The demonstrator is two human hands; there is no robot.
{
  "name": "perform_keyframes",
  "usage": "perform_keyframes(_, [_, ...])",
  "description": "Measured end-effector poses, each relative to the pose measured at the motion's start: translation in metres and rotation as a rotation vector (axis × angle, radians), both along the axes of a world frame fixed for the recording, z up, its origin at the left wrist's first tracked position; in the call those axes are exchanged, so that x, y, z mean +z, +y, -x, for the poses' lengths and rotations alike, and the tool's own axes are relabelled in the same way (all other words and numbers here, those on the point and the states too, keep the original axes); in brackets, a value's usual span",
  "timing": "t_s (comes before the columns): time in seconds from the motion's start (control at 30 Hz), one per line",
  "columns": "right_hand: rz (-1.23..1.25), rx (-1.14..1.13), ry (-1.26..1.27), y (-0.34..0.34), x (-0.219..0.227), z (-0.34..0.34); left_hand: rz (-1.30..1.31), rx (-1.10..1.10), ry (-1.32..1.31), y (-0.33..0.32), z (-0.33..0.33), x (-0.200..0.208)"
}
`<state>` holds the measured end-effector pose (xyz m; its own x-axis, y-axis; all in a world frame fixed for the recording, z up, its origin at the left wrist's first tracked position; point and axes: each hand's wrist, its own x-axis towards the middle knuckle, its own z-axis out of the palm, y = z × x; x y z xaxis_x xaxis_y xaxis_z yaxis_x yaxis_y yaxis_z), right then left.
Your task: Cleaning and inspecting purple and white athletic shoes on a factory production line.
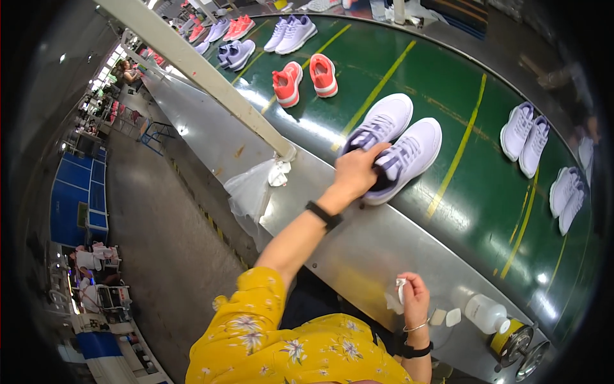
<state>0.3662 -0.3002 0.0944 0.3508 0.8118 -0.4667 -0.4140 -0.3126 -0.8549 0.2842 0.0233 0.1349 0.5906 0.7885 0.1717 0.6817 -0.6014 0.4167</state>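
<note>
Fingers (378, 151) of your left hand (355, 171) are gripping the lavender shoes (417, 148) at the belt's (470, 182) near edge: probably light, soft collars giving good hold! Your right hand (417, 304) is pinching a white scrap (401, 291).

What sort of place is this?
Probably a shoe factory: pairs of lilac shoes and coral shoes stand along what looks like a green conveyor, with a metal ledge running alongside.
</note>
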Motion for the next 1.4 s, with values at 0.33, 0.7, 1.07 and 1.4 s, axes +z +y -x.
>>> perform_keyframes(0.33, [-0.057, 0.123, -0.047, -0.009, 0.000, 0.022, -0.225, -0.065, -0.351, -0.047, 0.005, -0.043])
perform_keyframes(0.7, [-0.193, 0.254, -0.073, -0.009, 0.004, 0.051, 0.860, -0.255, -0.534, -0.224, 0.111, -0.002])
perform_keyframes(1.07, [-0.110, 0.226, -0.017, -0.021, 0.042, 0.071, 1.265, -0.019, -0.778, -0.235, 0.139, -0.002])
perform_keyframes(1.4, [-0.028, 0.368, -0.383, -0.039, 0.042, 0.063, 1.195, 0.125, -0.861, -0.233, 0.146, 0.020])
